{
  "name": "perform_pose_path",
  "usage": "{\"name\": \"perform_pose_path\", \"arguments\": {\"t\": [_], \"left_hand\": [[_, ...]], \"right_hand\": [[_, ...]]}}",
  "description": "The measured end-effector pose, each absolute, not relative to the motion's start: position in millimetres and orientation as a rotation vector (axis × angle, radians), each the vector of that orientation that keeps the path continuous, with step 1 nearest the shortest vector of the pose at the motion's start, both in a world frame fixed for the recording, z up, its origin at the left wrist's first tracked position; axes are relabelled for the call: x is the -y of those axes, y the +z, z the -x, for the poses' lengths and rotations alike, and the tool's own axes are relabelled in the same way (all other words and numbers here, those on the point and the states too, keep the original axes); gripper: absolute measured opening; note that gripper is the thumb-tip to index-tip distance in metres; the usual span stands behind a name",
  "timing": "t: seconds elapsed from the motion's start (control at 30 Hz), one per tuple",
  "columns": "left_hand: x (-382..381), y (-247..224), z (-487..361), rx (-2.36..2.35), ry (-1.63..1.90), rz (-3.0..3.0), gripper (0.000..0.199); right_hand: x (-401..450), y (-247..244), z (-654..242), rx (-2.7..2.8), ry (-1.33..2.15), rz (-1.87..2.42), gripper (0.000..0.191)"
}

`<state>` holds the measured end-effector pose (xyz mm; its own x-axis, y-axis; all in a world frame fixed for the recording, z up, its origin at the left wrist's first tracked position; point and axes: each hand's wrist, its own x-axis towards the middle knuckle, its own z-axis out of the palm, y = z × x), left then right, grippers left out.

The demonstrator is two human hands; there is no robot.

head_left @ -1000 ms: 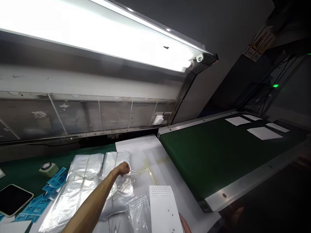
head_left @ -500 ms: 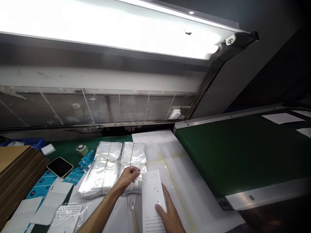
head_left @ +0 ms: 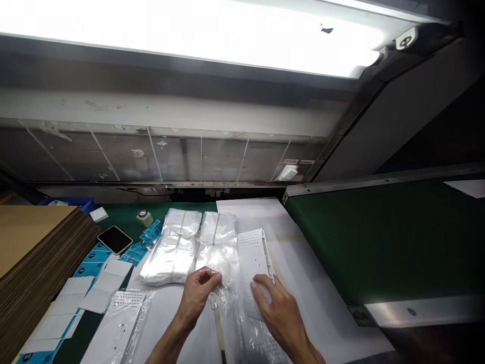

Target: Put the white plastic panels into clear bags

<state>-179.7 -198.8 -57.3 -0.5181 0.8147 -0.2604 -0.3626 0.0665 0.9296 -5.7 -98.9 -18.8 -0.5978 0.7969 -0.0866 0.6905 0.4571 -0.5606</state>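
My left hand (head_left: 199,292) is closed in a pinch on the edge of a clear plastic bag (head_left: 227,303). On the right, my right hand (head_left: 279,308) grips a white slotted panel (head_left: 250,258) by its right side, with thumb and finger across its face. The panel's near end lies inside the clear film; its far end sticks out. Under the bag lies a thin tool with a pale handle (head_left: 219,328), partly covered. Just beyond my hands are two tied bundles of clear bags, a left bundle (head_left: 170,253) and a right bundle (head_left: 219,230).
At left stand a stack of brown cardboard (head_left: 38,237), a phone (head_left: 114,239), blue labels (head_left: 93,260), folded white papers (head_left: 106,288) and a bagged white panel (head_left: 117,323). A small jar (head_left: 144,218) sits behind. A green conveyor belt (head_left: 386,242) borders the right side.
The white panel has gone from being held bare to having its near end inside a clear bag. My left hand has drawn the film nearer. The view has shifted left.
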Motion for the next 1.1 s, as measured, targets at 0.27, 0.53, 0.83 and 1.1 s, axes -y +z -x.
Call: {"name": "perform_pose_path", "arguments": {"t": [0.27, 0.53, 0.83, 1.1], "left_hand": [[215.7, -44.4, 146.7, -1.003, 1.655, -0.183, 0.027], [251.5, -60.0, 158.2, -0.946, 1.672, -0.029, 0.028], [236.6, -79.3, 161.4, -1.62, 1.488, -0.498, 0.05], [227.1, -68.0, 173.2, -1.522, 1.545, -0.218, 0.066]], "right_hand": [[122.0, -14.3, 25.1, 2.733, 0.81, 0.939, 0.027], [105.8, -23.2, 14.6, 2.608, 0.852, 1.136, 0.025], [104.0, -19.5, 28.4, 2.488, 1.052, 1.161, 0.029], [99.6, -2.0, -32.8, 1.666, 1.773, 1.219, 0.034]]}}
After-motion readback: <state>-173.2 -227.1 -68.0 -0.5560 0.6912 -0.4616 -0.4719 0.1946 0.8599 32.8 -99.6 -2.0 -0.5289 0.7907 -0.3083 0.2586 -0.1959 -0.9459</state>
